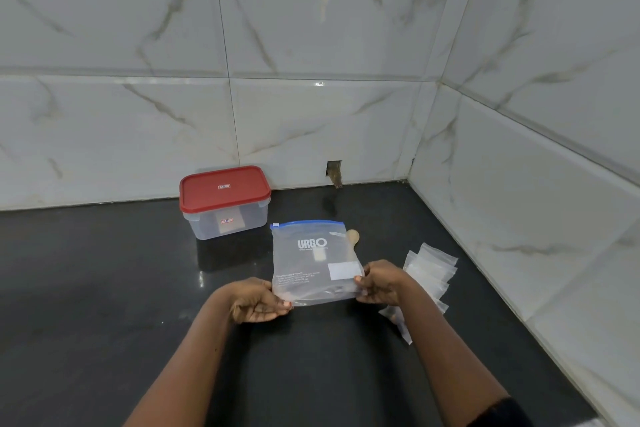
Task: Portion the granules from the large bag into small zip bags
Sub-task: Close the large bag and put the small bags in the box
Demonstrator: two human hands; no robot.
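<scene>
On the glossy black counter (pixel 104 288), the left hand (pixel 258 302) pinches the near left corner of the large clear blue-zippered bag (pixel 311 263). The right hand (pixel 379 282) pinches its near right edge. Each grip is narrow, closed on plastic, and the bag spans between them with its zipper at the far end. Just right lies a fanned pile of small clear zip bags (pixel 431 270). A pale wooden spoon (pixel 353 237) shows behind the large bag. Farther left, a clear plastic box with a red lid (pixel 225 189) stands by the marble-tiled wall (pixel 311 114).

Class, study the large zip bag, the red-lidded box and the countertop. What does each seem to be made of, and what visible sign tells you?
The large zip bag: thin clear plastic film, probably; it is see-through and creases. The box: stiff translucent plastic, with an opaque glossy red lid. The countertop: polished dark stone or a lookalike; it mirrors the box.
</scene>
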